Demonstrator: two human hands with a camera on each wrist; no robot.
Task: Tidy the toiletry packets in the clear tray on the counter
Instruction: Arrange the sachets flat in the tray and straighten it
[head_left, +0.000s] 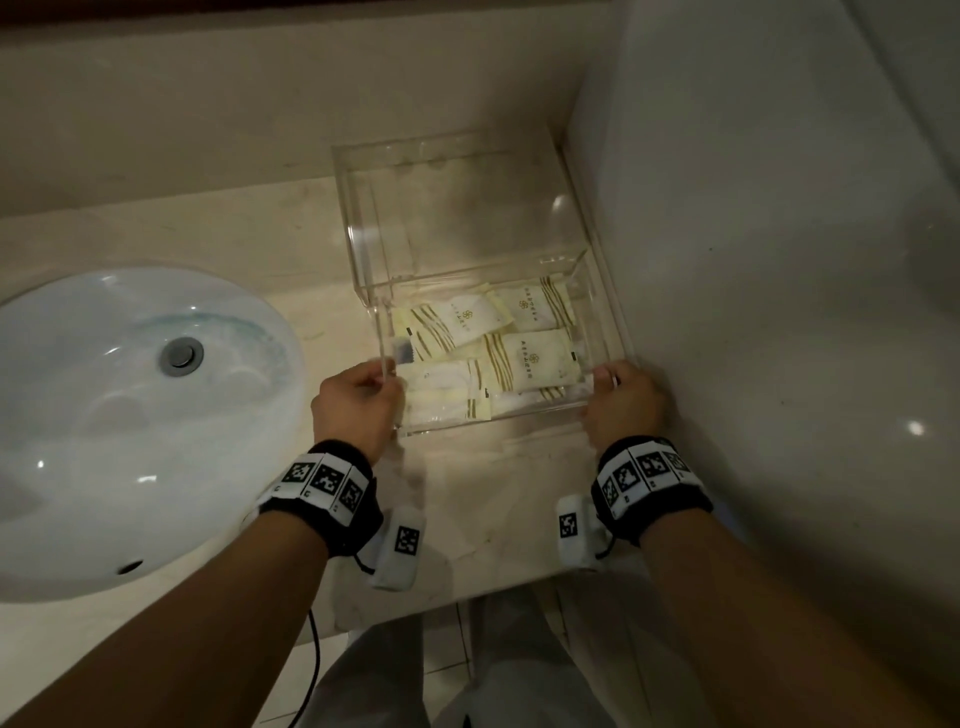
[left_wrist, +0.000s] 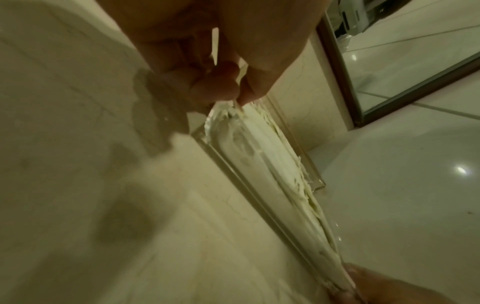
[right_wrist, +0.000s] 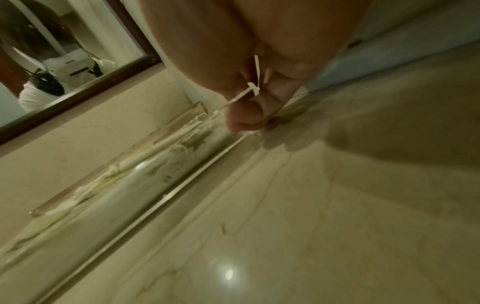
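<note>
Clear tray (head_left: 605, 332) sits on counter (head_left: 467, 499) at 3 o'clock of sink (head_left: 130, 415), packets (head_left: 535, 358) jumbled inside. Left hand (head_left: 358, 402) pinches near-left corner, right hand (head_left: 626, 397) near-right. Likely rigid, slick acrylic, light; hold walls. Packets soft, slippery.

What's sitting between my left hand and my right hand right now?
In the head view, the clear tray spans from the left hand to the right hand, with the toiletry packets lying inside it.
</note>
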